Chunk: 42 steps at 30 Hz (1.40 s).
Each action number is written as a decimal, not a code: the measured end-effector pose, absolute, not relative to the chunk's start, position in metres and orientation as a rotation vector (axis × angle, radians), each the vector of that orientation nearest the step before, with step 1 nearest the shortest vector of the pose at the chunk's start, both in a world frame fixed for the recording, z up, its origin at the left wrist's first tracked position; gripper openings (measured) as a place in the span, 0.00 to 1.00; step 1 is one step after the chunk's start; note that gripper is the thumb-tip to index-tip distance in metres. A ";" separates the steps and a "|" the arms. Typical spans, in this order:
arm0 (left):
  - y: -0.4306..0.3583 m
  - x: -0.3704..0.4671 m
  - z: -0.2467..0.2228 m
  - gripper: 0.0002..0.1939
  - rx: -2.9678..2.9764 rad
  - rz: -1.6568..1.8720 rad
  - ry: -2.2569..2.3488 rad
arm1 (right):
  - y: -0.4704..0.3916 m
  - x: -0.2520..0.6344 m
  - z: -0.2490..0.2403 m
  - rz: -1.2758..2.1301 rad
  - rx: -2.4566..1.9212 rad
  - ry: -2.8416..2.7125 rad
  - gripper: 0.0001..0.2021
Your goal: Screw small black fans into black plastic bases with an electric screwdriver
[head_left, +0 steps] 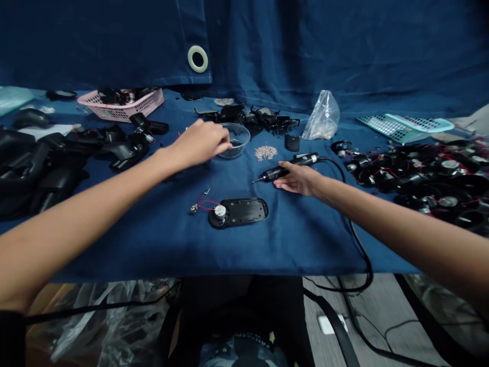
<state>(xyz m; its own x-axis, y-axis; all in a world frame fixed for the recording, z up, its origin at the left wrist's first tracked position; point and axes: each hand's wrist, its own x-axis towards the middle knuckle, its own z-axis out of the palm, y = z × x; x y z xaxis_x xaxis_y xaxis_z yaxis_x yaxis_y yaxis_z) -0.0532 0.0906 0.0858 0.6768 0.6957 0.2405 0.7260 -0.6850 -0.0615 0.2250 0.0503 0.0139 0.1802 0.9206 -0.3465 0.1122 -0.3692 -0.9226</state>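
Across a blue cloth [153, 250], our left hand [206, 140] reaches over the near-left rim of a clear bowl [246, 142] holding small dark pieces, its fingers bent downward; whether they pinch anything, we cannot tell. Our right hand [300, 178] holds a black powered screwdriver [273, 174] between thumb and fingers, the bit pointing left and the cord trailing off to the right. Below the tool, toward our edge of the cloth, lies an elongated black shell [248, 211], its hollow side up, with a round motor [220, 211] at its left end and red wires [207, 201] running left to a small metal part [194, 208]. A loose pile of tiny metal pieces [265, 152] sits between bowl and screwdriver. A clear plastic bag [324, 117] stands behind the tool. Black parts crowd both sides, near a pink basket [141, 108] at left and a teal basket [389, 127] at right.
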 end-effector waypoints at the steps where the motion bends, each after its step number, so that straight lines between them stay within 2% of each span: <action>1: 0.113 -0.048 0.085 0.13 -2.737 -0.291 -1.169 | 0.046 0.221 0.011 1.271 -1.651 -0.945 0.12; 4: 0.171 -0.029 0.074 0.08 -2.865 -0.014 -1.299 | 0.032 0.213 0.005 1.220 -1.462 -0.653 0.11; 8: 0.208 -0.007 0.055 0.12 -3.051 0.321 -1.418 | 0.025 0.210 0.007 0.990 -1.097 -0.330 0.10; 13: 0.215 -0.005 0.047 0.02 -3.172 0.257 -1.384 | 0.040 0.204 0.039 0.823 -0.920 -0.297 0.10; 17: 0.215 -0.012 0.048 0.04 -3.181 0.096 -1.437 | 0.052 0.194 0.057 0.710 -0.808 -0.316 0.09; 20: 0.205 -0.015 0.052 0.04 -3.116 -0.158 -1.501 | 0.050 0.190 0.058 0.773 -0.732 -0.332 0.06; 22: 0.186 -0.015 0.056 0.05 -3.044 -0.539 -1.542 | 0.044 0.190 0.055 0.818 -0.720 -0.378 0.05; 26: 0.119 -0.015 0.060 0.05 -2.904 -1.518 -1.555 | 0.034 0.193 0.052 0.927 -0.735 -0.507 0.06; 30: 0.044 -0.017 0.059 0.06 -2.760 -2.047 -1.647 | 0.028 0.189 0.051 1.128 -0.730 -0.598 0.08; 36: -0.021 -0.009 0.059 0.08 -2.210 -2.591 -1.788 | 0.019 0.178 0.051 1.340 -0.644 -0.661 0.11; 42: -0.037 0.002 0.056 0.06 -2.006 -2.821 -1.731 | 0.015 0.175 0.051 1.362 -0.643 -0.634 0.13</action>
<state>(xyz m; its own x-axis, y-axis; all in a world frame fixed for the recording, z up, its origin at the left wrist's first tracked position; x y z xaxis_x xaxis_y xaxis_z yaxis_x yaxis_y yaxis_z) 0.0024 -0.0370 0.0557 -0.2770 0.8902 0.3618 -0.0807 -0.3968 0.9144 0.1749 0.0145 0.0509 0.1009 0.9941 0.0386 -0.6697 0.0965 -0.7363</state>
